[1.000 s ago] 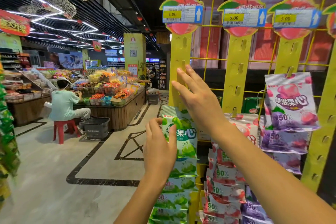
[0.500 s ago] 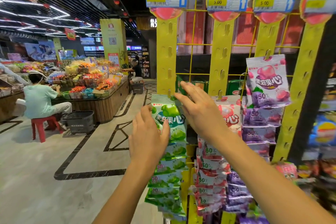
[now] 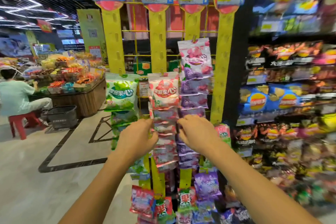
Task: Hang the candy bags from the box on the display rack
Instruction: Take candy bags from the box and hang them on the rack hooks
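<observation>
The yellow display rack [image 3: 112,42] has several vertical hanging strips under peach-shaped price tags. Columns of candy bags hang on it: green bags [image 3: 121,94] on the left strip, red bags [image 3: 163,91] on the second, purple bags [image 3: 195,60] on the third. The fourth strip [image 3: 221,78] is bare in its upper part. My left hand [image 3: 138,132] pinches the left edge of the red column partway down. My right hand [image 3: 196,132] has curled fingertips on that column's right edge; blur hides whether it grips. More bags [image 3: 143,200] hang low on the rack. No box is in view.
A dark shelf of crisp packets [image 3: 283,100] stands close on the right. To the left, a person in a pale green shirt [image 3: 14,96] sits on a red stool [image 3: 20,123] beside a black basket [image 3: 61,116] and a wooden produce counter [image 3: 87,100].
My view has swung right and downward. Both hands left the green bag column and dropped to either side of the red column, lower on the rack.
</observation>
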